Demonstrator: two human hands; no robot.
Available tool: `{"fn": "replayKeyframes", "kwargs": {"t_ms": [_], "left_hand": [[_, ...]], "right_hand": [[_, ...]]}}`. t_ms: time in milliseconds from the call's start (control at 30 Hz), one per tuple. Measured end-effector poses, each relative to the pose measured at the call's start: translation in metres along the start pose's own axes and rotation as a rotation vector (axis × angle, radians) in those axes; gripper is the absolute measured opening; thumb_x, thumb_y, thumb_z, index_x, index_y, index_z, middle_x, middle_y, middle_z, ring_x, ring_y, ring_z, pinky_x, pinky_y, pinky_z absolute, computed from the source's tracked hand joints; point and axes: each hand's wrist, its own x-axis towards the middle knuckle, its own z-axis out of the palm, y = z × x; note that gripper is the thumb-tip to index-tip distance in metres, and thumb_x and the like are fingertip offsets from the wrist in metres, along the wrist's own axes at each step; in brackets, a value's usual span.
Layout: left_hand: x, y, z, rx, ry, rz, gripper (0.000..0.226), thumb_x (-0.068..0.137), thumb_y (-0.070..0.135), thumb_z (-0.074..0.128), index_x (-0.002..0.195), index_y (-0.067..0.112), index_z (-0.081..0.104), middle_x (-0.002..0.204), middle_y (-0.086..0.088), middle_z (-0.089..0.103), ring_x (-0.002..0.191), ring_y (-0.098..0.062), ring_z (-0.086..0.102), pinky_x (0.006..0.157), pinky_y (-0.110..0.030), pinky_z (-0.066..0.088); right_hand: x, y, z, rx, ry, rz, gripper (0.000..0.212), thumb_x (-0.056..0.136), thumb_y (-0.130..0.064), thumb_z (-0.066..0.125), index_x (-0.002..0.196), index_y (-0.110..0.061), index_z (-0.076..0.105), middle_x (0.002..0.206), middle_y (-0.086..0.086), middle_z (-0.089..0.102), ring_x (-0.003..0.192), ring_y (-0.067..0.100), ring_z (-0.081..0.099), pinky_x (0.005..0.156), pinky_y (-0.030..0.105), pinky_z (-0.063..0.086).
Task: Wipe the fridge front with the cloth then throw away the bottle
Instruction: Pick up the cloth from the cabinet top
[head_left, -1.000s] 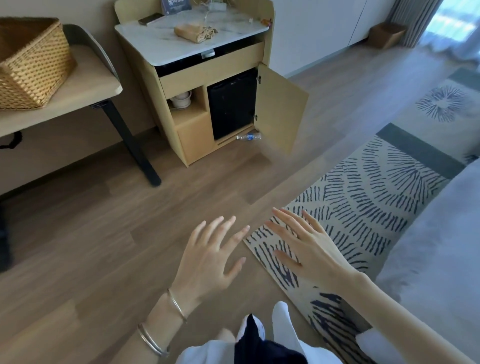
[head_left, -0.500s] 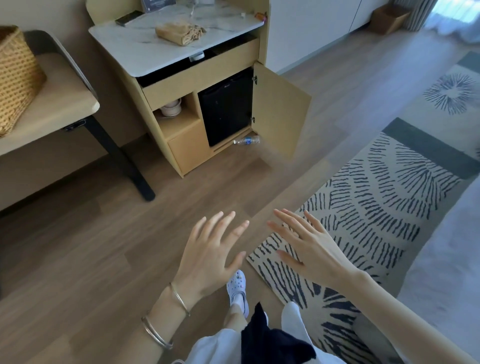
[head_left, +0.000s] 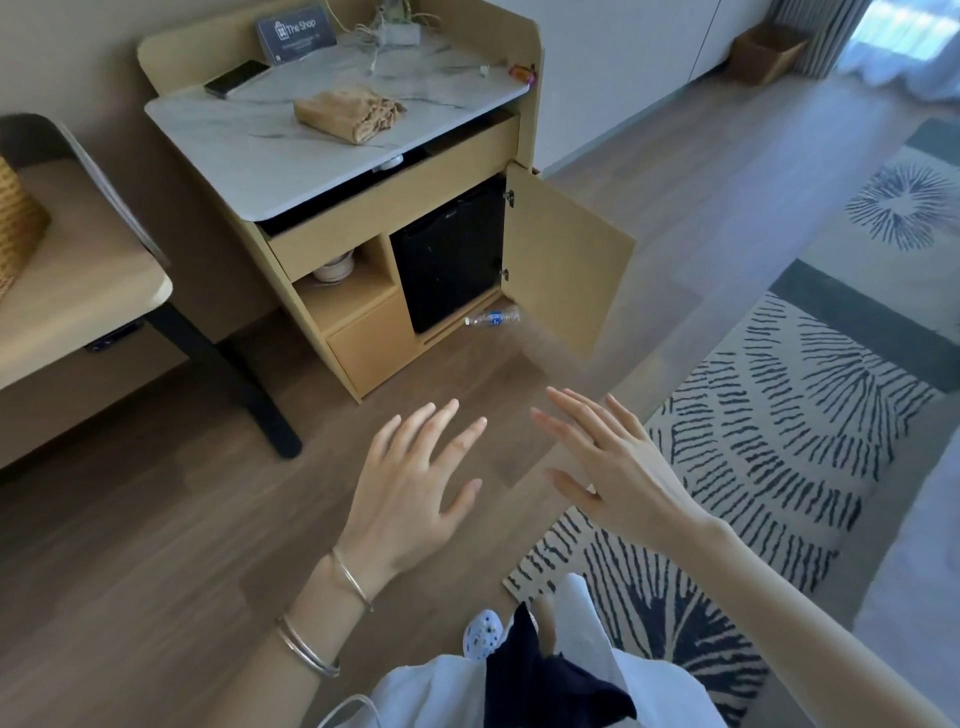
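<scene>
A small black fridge (head_left: 447, 260) sits inside a wooden cabinet (head_left: 395, 208) whose door (head_left: 563, 260) stands open to the right. A folded tan cloth (head_left: 348, 113) lies on the cabinet's marble top. A clear plastic bottle (head_left: 492, 317) lies on its side on the floor at the fridge's foot. My left hand (head_left: 415, 488) and my right hand (head_left: 613, 467) hover over the wooden floor well short of the cabinet, fingers spread, holding nothing.
A desk with a black leg (head_left: 228, 379) and a wicker basket (head_left: 15, 218) stands at the left. A patterned rug (head_left: 769, 431) covers the floor at the right, beside a grey bed edge. A brown bin (head_left: 769, 52) stands far right by the curtain.
The view has moved closer to the cabinet, which now looks larger and nearer the middle. Both hands stay open and raised in front of me.
</scene>
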Motion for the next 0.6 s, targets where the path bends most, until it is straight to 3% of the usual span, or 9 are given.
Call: {"fn": "replayKeyframes", "kwargs": {"t_ms": [400,600], "left_hand": [[0.116,-0.039,0.016,0.007,-0.022,-0.054,0.054,0.092,0.048,0.041,0.142,0.029,0.048,0.145,-0.004,0.050,0.134,-0.027,0.046,0.110,-0.042,0.028],[0.197,-0.056,0.001,0.035,0.023,-0.115,0.055,0.093,0.048,0.039,0.143,0.028,0.047,0.145,-0.005,0.050,0.135,-0.028,0.045,0.110,-0.046,0.035]], "right_hand": [[0.115,0.081,0.012,0.019,-0.069,-0.087,0.054,0.090,-0.051,0.037,0.136,-0.024,0.046,0.146,0.003,0.040,0.134,0.020,0.039,0.108,0.052,0.031],[0.200,0.134,-0.010,-0.016,-0.074,-0.160,0.055,0.090,-0.051,0.039,0.138,-0.023,0.043,0.147,0.002,0.039,0.136,0.020,0.036,0.110,0.052,0.029]]}}
